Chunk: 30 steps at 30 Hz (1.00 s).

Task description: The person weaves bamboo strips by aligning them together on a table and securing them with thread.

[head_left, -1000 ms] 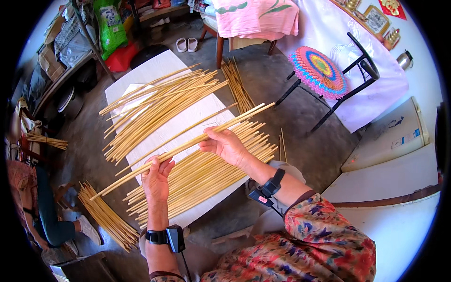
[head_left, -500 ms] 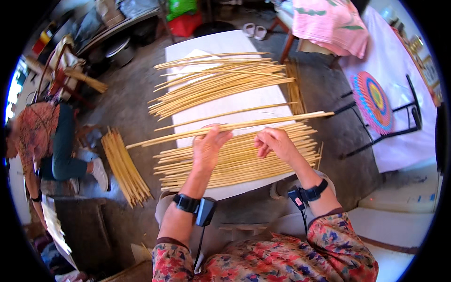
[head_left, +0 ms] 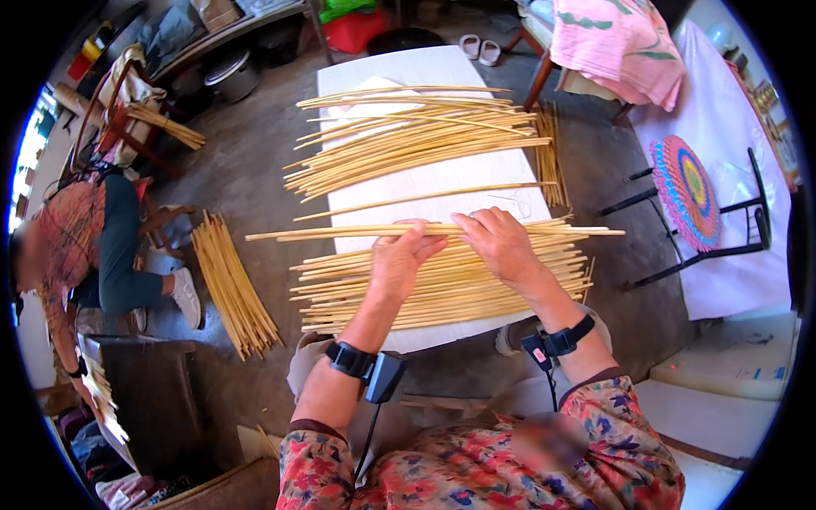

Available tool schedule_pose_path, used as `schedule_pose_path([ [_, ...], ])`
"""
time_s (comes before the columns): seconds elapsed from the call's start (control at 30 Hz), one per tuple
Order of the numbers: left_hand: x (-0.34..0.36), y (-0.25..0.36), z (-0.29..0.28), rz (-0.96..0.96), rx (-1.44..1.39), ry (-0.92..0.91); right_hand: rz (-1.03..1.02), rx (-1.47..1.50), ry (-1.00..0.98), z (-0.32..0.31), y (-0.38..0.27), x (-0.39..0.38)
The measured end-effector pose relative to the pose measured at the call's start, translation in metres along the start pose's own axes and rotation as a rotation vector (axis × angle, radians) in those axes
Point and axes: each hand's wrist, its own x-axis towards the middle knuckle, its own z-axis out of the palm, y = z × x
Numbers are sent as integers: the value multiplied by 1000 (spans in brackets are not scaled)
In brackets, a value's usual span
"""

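Observation:
Both hands are held in front of me over a white board (head_left: 382, 68) covered with long, pale yellow sticks. My left hand (head_left: 399, 259) pinches a few long sticks (head_left: 323, 231) lying crosswise in it. To its right, my right hand (head_left: 497, 246) has its fingers closed on those same sticks, thumb near the left fingertips. Under my hands is a dense row of sticks (head_left: 442, 303). Beyond, a single stick (head_left: 357, 209) lies apart, and a looser pile (head_left: 416, 149) covers the board's far part.
Another person (head_left: 119, 246) bends low at the left beside a stick bundle (head_left: 234, 289) on the floor. A black chair with a colourful round seat (head_left: 688, 191) stands right. A pink cloth (head_left: 616, 59) drapes a chair at the back, near slippers (head_left: 476, 49) and a pot (head_left: 229, 78).
The held sticks have gone from diagonal to nearly level as the view turned. My right hand, off the sticks half a second ago, has moved up onto them.

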Motion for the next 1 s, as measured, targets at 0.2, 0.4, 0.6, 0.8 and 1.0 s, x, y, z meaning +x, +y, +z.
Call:
schedule_pose_path([
  [0.2, -2, 3, 2, 24, 8, -46, 70, 70, -23, -5, -4, 3],
  [0.4, -5, 6, -6, 18, 10, 40, 37, 8, -8, 9, -8, -1],
  [0.6, -3, 6, -7, -15, 61, 37, 25, 66, -31, 14, -1, -2],
  [0.8, -10, 13, 5, -176, 208, -5, 34, 117, 43, 21, 10, -9],
  [1.0, -8, -3, 0, -259, 945, -303, 9, -40, -66, 14, 21, -7],
])
